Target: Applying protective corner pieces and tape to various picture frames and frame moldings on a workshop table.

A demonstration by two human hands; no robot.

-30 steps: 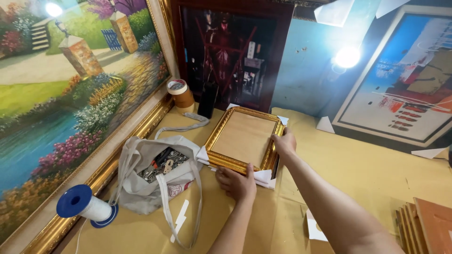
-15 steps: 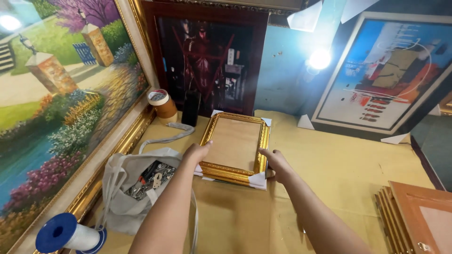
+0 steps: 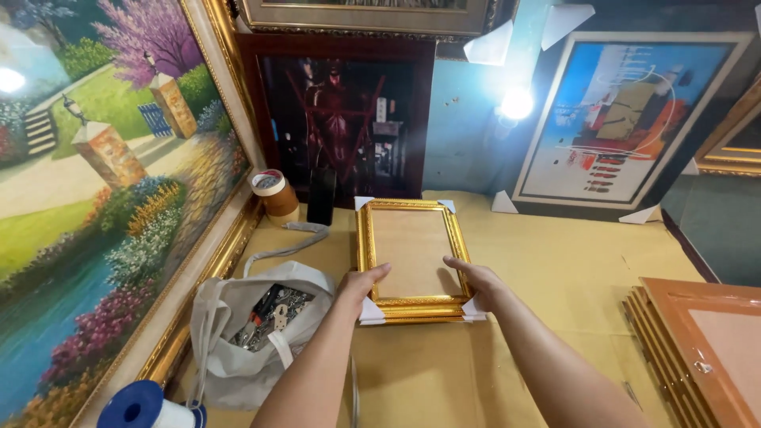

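Observation:
A small gold picture frame (image 3: 412, 257) lies flat on the yellow-brown table (image 3: 555, 261), back side up, with white corner protectors on its corners. My left hand (image 3: 361, 285) grips the frame's near left corner, thumb on the brown backing. My right hand (image 3: 478, 281) holds the near right corner the same way. The frame now sits square to me, its long side pointing away.
A grey cloth bag (image 3: 254, 325) of tools lies left of the frame. Tape rolls (image 3: 273, 192) and a dark bottle (image 3: 320, 198) stand behind it. A large landscape painting (image 3: 103, 182) leans at left, a blue spool (image 3: 147, 406) at bottom left, and stacked frames (image 3: 697, 341) at right.
The frame has been turned from a slanted position to straight in front of me. Both hands shifted from its sides to its near corners, and my view moved closer.

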